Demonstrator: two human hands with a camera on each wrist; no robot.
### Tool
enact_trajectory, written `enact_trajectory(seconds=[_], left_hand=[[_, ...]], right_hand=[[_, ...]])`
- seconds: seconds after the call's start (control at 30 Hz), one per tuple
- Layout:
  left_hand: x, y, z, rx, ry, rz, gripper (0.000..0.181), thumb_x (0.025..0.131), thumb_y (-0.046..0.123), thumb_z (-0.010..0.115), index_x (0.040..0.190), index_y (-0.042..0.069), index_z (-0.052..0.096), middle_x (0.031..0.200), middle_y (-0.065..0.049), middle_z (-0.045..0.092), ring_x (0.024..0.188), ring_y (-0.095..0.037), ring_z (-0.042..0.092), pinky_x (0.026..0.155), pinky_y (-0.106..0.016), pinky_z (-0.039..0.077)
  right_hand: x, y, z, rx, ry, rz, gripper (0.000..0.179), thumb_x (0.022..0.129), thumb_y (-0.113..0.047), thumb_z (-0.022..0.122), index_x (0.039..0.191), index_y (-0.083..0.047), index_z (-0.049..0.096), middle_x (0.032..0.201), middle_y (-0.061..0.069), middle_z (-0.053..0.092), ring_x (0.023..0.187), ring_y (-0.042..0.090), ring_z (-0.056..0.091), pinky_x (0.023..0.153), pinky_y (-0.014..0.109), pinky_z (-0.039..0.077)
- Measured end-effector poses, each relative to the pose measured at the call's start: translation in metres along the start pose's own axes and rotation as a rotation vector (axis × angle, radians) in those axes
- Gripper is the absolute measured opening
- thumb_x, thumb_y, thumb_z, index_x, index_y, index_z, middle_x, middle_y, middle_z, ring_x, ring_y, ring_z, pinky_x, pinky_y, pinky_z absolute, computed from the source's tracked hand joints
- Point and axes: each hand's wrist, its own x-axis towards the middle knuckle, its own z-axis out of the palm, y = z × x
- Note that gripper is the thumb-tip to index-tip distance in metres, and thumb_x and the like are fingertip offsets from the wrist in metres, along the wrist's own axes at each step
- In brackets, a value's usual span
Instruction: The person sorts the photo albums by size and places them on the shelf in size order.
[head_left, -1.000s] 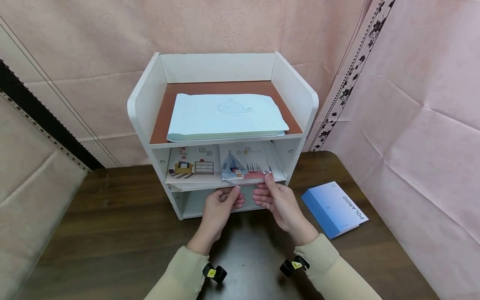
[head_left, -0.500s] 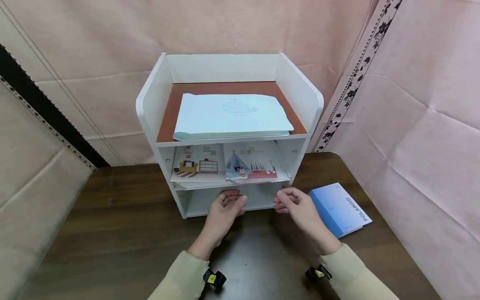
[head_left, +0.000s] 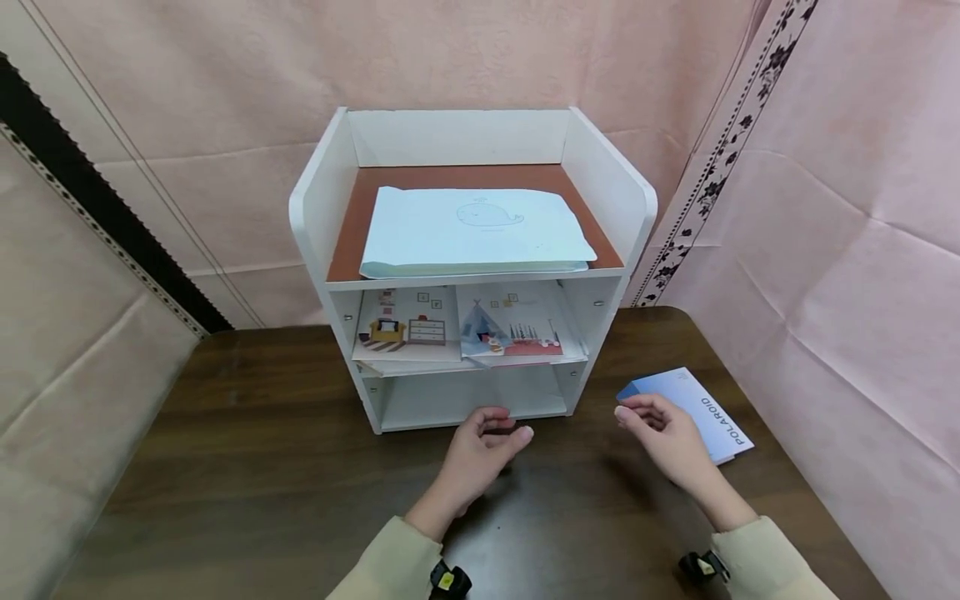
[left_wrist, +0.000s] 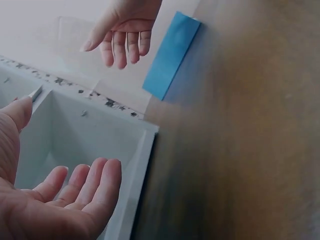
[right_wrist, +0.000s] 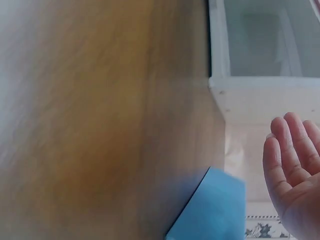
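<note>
In the head view my left hand (head_left: 480, 458) hovers over the table just in front of the shelf's lower compartment, fingers loosely bent and holding nothing. My right hand (head_left: 667, 437) is over the near left part of a blue box-like item lettered POLAROID (head_left: 708, 412), hiding some of it; whether they touch I cannot tell, and no object shows in its fingers. The right wrist view has the right fingers (right_wrist: 295, 150) apart from the blue item. An illustrated open book or sheets (head_left: 408, 329) lie in the middle compartment of the white shelf (head_left: 603, 333).
Pale sheets with a whale drawing (head_left: 480, 233) lie on the shelf's brown top board (head_left: 457, 177). The shelf stands at the back of a dark wooden table (head_left: 262, 450). Pink cloth (head_left: 465, 50) hangs behind and at the sides.
Both hands have come away from the illustrated pages. The right hand moved right to the blue item; the left drew back toward the table's front. The pages stay in the middle compartment.
</note>
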Motion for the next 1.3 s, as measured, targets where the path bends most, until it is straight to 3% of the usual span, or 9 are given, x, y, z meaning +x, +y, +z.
enact_trajectory(seconds=[0.23,0.5,0.6,0.7,0.8,0.9,1.1,1.3], left_hand=[[-0.003,-0.01,0.01,-0.001,-0.02,-0.008,0.058,0.084,0.041,0.075,0.127,0.009,0.053,0.122,-0.014,0.057,0.101,-0.022,0.061,0.074,-0.034,0.055],[-0.004,-0.019,0.028,0.01,-0.029,-0.028,0.062,0.081,0.039,0.079,0.126,0.006,0.053,0.121,-0.015,0.057,0.096,-0.022,0.061,0.073,-0.033,0.055],[-0.004,-0.022,0.035,0.014,-0.035,-0.023,0.065,0.079,0.038,0.08,0.128,0.005,0.051,0.12,-0.014,0.057,0.095,-0.02,0.061,0.075,-0.033,0.055],[-0.005,-0.023,0.043,0.008,-0.05,-0.031,0.068,0.078,0.036,0.082,0.13,0.005,0.049,0.12,-0.014,0.057,0.094,-0.019,0.062,0.075,-0.032,0.054],[-0.007,-0.024,0.049,0.019,-0.056,-0.043,0.071,0.077,0.034,0.083,0.131,0.006,0.048,0.121,-0.013,0.057,0.094,-0.019,0.062,0.073,-0.032,0.054],[-0.008,-0.025,0.055,0.033,-0.057,-0.059,0.073,0.076,0.035,0.084,0.133,0.007,0.047,0.123,-0.013,0.056,0.096,-0.021,0.062,0.073,-0.032,0.055],[-0.008,-0.028,0.07,0.042,-0.054,-0.107,0.077,0.075,0.035,0.085,0.135,0.01,0.045,0.124,-0.009,0.055,0.097,-0.021,0.062,0.075,-0.036,0.054],[-0.008,-0.027,0.102,0.004,-0.048,-0.184,0.082,0.073,0.038,0.086,0.137,0.011,0.043,0.121,-0.005,0.055,0.097,-0.018,0.06,0.076,-0.037,0.054]], right_hand=[[-0.004,0.033,-0.009,-0.111,0.064,-0.003,0.033,0.092,-0.031,0.068,0.112,-0.006,0.065,0.1,0.004,0.069,0.087,0.009,0.064,0.075,0.016,0.05],[-0.009,0.049,-0.035,-0.233,0.169,0.052,0.041,0.089,-0.04,0.07,0.113,-0.008,0.065,0.103,0.004,0.067,0.086,0.003,0.06,0.074,0.009,0.045],[-0.008,0.052,-0.044,-0.27,0.18,0.082,0.045,0.088,-0.043,0.069,0.116,-0.007,0.063,0.106,0.007,0.067,0.091,0.008,0.061,0.075,0.008,0.045],[-0.005,0.057,-0.052,-0.307,0.155,0.119,0.054,0.089,-0.046,0.067,0.122,-0.004,0.058,0.113,0.014,0.064,0.101,0.022,0.06,0.082,0.019,0.047],[-0.001,0.063,-0.061,-0.326,0.109,0.175,0.069,0.09,-0.05,0.063,0.131,0.004,0.049,0.124,0.025,0.055,0.112,0.038,0.052,0.092,0.045,0.045],[0.003,0.068,-0.068,-0.356,0.067,0.235,0.083,0.09,-0.055,0.06,0.138,0.01,0.038,0.133,0.034,0.044,0.119,0.048,0.042,0.093,0.064,0.036],[0.01,0.079,-0.079,-0.36,-0.034,0.324,0.099,0.09,-0.061,0.054,0.142,0.017,0.02,0.137,0.041,0.031,0.121,0.053,0.035,0.096,0.069,0.031],[0.009,0.081,-0.083,-0.398,-0.13,0.354,0.107,0.089,-0.062,0.057,0.145,0.017,0.012,0.14,0.045,0.023,0.123,0.056,0.032,0.095,0.069,0.031]])
